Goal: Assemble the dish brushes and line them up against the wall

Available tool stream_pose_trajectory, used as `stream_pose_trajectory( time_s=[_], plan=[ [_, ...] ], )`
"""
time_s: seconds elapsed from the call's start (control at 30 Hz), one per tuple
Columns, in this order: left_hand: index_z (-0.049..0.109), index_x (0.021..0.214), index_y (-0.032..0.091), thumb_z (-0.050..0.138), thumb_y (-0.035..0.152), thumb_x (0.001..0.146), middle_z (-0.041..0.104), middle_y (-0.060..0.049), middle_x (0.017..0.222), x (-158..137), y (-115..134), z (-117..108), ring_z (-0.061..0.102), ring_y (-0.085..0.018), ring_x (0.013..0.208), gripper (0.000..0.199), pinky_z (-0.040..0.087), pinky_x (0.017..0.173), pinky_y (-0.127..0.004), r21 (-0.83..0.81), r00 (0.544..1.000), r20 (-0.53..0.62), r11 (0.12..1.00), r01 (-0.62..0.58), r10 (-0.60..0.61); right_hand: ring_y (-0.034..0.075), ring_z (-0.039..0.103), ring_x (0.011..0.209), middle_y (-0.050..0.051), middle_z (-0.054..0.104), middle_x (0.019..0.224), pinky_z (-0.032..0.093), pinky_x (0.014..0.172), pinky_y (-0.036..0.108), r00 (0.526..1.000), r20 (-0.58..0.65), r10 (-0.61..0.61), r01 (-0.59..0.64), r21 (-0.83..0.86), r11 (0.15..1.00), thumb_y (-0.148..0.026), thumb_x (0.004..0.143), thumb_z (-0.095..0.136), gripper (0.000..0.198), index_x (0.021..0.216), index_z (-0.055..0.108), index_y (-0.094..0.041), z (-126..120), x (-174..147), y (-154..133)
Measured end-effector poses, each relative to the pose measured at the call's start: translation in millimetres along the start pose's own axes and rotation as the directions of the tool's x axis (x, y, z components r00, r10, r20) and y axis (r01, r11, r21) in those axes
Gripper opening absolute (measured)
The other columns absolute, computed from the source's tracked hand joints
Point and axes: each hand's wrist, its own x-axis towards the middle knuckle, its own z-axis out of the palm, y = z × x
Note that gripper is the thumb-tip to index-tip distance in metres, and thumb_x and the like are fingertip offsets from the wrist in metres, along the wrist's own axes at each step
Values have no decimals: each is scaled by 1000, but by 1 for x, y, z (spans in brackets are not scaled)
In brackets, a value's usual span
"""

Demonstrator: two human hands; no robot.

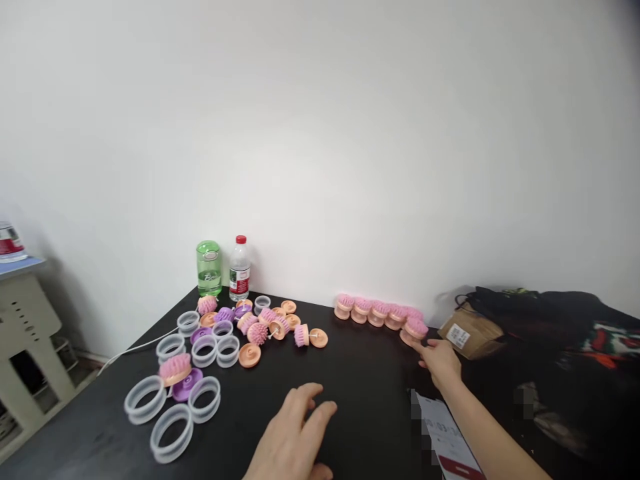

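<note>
My right hand (pixel 441 362) reaches to the right end of a row, its fingertips pinching the peach base of a round pink-bristled scrub brush (pixel 414 328). That brush stands upright, bristles up, slightly in front of several like it (pixel 377 313) lined up along the wall. Over the near middle of the table, my left hand (pixel 295 433) is open with fingers apart and nothing in it. To its left lie clear plastic rings (pixel 171 433), loose pink bristle heads (pixel 257 333), peach discs (pixel 249 355) and purple discs (pixel 187 385). A pink-and-peach brush part (pixel 175 369) leans on a purple disc.
A green bottle (pixel 209 269) and a red-capped water bottle (pixel 239 270) stand at the back left by the wall. On the right are a brown paper package (pixel 473 331), dark cloth (pixel 545 313) and a phone (pixel 447 437) under my right forearm. A white cable (pixel 135 348) crosses the left edge.
</note>
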Motion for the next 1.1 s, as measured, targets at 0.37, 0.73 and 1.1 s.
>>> stream_pose_trajectory(
  time_s=[0.37, 0.73, 1.1],
  plan=[
    [63, 88, 20, 68, 34, 88, 60, 0, 67, 6, 16, 3, 50, -16, 62, 14, 34, 54, -29, 235, 873, -35, 853, -466, 487, 23, 63, 99, 4, 69, 103, 53, 88, 36, 498, 390, -775, 708, 333, 623, -18, 79, 65, 20, 98, 66, -26, 42, -159, -149],
    [68, 99, 28, 62, 30, 94, 71, -5, 100, 27, 10, 38, 67, -19, 86, 8, 56, 71, -33, -52, 945, 19, 944, -326, 327, 30, 57, 105, 12, 65, 104, 49, 91, 44, -74, 492, -868, 935, 338, 111, -19, 80, 78, 25, 98, 60, -15, 120, -238, -255],
    [68, 83, 22, 68, 24, 86, 67, -4, 79, 18, 2, 20, 64, -23, 82, 5, 53, 72, -39, 46, 946, -60, 948, -316, 319, 24, 56, 99, 6, 61, 102, 46, 88, 36, 365, 460, -809, 811, 270, 520, -14, 79, 66, 23, 93, 50, -21, 76, -220, -229]
  ],
)
